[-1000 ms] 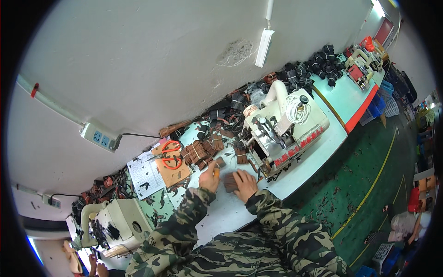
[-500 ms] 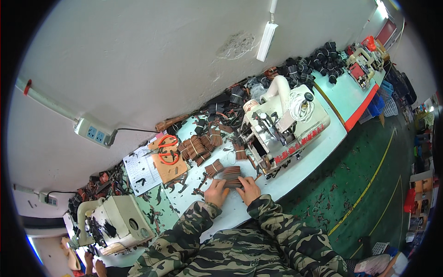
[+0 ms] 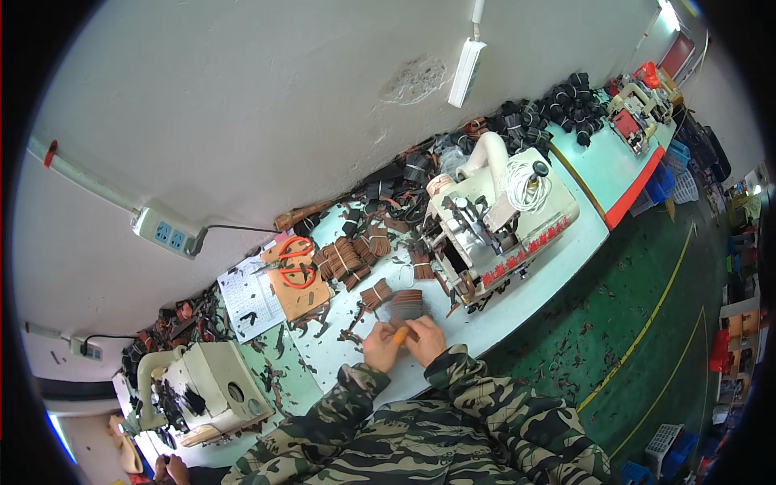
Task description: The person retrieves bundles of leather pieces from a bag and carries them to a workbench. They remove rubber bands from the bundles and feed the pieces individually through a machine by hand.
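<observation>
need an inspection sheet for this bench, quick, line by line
Surface: white table, scraps scattered over it.
Items at hand: stack of brown strips just beyond the fingertips; tied bundle to its left.
Clutter: scissors on a brown card; papers alongside.
Hands: left hand and right hand close together; an orange item between them, kind unclear; grip cannot be told.
Cables: black cable from the wall sockets; white cord coiled on the machine.
Surroundings: damaged patch on the wall; scraps on the green floor.
</observation>
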